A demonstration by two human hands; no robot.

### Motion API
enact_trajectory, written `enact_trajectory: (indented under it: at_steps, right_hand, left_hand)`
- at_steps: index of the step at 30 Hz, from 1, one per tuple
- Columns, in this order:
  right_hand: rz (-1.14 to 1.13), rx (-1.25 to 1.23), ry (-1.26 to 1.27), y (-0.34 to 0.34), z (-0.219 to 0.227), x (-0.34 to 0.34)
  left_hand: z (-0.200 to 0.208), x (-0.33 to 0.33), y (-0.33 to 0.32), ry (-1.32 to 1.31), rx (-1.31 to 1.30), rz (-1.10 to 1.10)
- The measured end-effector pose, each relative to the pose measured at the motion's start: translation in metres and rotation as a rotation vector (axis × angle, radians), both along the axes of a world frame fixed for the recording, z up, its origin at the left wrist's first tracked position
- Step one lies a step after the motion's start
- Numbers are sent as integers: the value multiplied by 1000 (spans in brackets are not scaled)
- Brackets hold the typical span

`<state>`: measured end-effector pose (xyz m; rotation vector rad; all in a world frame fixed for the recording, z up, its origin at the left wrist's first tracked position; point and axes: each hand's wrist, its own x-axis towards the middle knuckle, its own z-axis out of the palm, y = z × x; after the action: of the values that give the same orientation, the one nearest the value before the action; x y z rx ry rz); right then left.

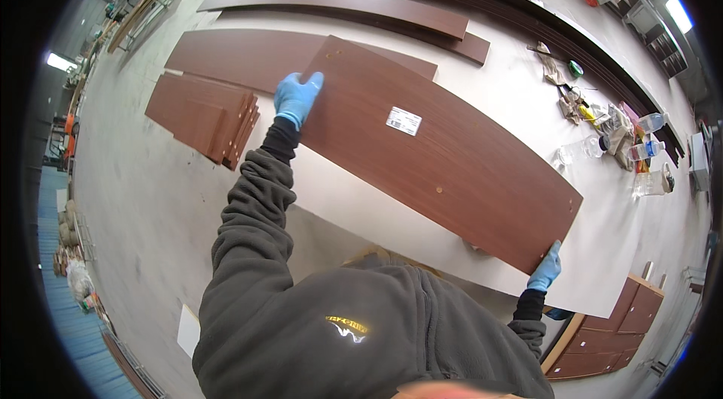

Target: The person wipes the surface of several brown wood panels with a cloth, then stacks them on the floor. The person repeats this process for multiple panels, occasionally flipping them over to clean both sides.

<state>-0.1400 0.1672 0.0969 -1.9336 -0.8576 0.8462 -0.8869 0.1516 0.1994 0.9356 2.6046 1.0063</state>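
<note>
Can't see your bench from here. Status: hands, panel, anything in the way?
Left hand on left end, right hand on right end of brown panel. Panel angled over white table, label up. Clear bottle near its right end; gap unclear.

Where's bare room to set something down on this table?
The white table is bare at the near corner beside the right hand and between the held board and long dark strips. Crowded: around the bottles, and left, by the stacked short boards.
</note>
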Motion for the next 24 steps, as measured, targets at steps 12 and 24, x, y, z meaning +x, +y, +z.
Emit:
enact_trajectory:
  at_steps: [12,24]
  right_hand:
    - [138,98,0,211,-7,-276]
    - [140,78,-147,386,-49,-505]
  left_hand:
    - [-50,-289,124,-131,81,12]
    - [-136,-529,271,-60,59,43]
